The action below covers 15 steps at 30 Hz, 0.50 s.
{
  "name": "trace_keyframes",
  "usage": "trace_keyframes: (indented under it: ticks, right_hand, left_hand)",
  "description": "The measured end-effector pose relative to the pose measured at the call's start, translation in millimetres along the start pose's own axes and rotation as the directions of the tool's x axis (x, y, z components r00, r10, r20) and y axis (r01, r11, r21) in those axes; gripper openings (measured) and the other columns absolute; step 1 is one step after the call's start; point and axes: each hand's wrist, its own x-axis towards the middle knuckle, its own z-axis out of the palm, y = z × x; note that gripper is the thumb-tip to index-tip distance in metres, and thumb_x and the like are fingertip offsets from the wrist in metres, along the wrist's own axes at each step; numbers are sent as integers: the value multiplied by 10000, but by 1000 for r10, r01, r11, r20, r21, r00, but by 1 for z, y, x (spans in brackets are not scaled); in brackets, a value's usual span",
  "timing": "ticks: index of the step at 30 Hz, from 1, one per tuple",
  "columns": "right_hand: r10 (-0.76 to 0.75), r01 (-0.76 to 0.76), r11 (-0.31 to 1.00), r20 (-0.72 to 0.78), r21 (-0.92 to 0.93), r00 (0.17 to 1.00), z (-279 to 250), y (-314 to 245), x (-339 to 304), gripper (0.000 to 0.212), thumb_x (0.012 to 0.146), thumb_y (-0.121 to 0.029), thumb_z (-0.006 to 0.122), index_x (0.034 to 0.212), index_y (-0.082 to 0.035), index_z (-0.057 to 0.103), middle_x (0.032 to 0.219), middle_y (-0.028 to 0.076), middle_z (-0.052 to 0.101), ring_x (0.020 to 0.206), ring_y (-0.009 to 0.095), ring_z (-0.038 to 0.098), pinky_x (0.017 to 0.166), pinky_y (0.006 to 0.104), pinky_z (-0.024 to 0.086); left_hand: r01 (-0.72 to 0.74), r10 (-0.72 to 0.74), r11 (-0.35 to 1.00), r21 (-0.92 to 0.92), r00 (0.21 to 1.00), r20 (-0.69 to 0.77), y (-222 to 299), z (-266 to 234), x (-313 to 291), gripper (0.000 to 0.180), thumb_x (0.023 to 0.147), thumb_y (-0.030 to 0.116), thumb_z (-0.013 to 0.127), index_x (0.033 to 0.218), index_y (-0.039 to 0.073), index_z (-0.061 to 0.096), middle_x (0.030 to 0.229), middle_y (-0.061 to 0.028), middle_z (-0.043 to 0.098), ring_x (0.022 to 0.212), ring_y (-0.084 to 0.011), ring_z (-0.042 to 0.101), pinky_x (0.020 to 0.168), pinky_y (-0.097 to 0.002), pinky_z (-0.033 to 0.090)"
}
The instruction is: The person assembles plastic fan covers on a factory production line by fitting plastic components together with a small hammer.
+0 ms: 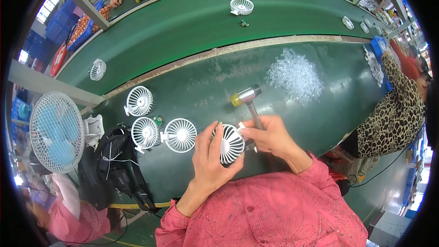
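Observation:
My left hand (208, 158) is closed round a white round fan housing (232, 144) with a slatted grille, held above the green table near my body. At the housing's right edge, my right hand (270, 138) pinches a small white piece (242, 126) between thumb and forefinger. A little metal or dark part shows below those fingers, too small to name. Just beyond my right hand lies a mallet (247, 95) with a yellow face and a black face; its handle runs toward my fingers. Three more white fan housings (181, 135) rest left of my left hand, with a green circuit board (158, 120) among them.
A heap of small clear plastic pieces (296, 77) lies on the table's far right. Beyond the table runs a green conveyor belt (183, 34) carrying several fan housings. At left stand a desk fan (57, 130) and a black bag (116, 164). Co-workers sit on both sides and opposite.

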Motion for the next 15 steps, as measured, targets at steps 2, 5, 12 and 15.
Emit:
trace_keyframes:
  ticks: [2,5,12,15]
  right_hand:
    - [-27,17,981,-48,-192,998,1,-5,-5,207,869,-117,731,1007,32,690,723,24,655,504,22,468,423,212,324]
    - [-130,90,907,-70,-411,989,-2,-3,-7,189,862,-162,750,922,13,710,708,8,660,574,30,516,484,230,389]
    - [-299,248,787,2,-566,954,-11,15,-8,198,889,-172,707,809,8,691,645,29,639,607,38,512,519,266,399]
    - [-300,233,776,-17,-585,954,-4,8,-10,221,902,-190,692,806,8,685,634,36,632,605,42,513,520,268,400]
  left_hand:
    - [13,-13,1000,-12,1000,5,2,-1,0,797,628,151,818,1324,-30,475,1271,-219,506,1014,-380,566,819,-433,509]
    - [31,-31,999,-9,1000,4,0,-1,3,795,626,160,819,1316,-42,478,1259,-220,515,1023,-373,571,816,-422,516]
    - [132,-132,991,-10,991,29,-1,0,3,783,633,177,817,1310,-36,487,1254,-201,528,1082,-364,563,858,-416,517]
    - [184,-184,983,1,980,73,3,-5,4,784,669,201,825,1332,-21,469,1287,-210,503,1129,-361,547,903,-420,501]
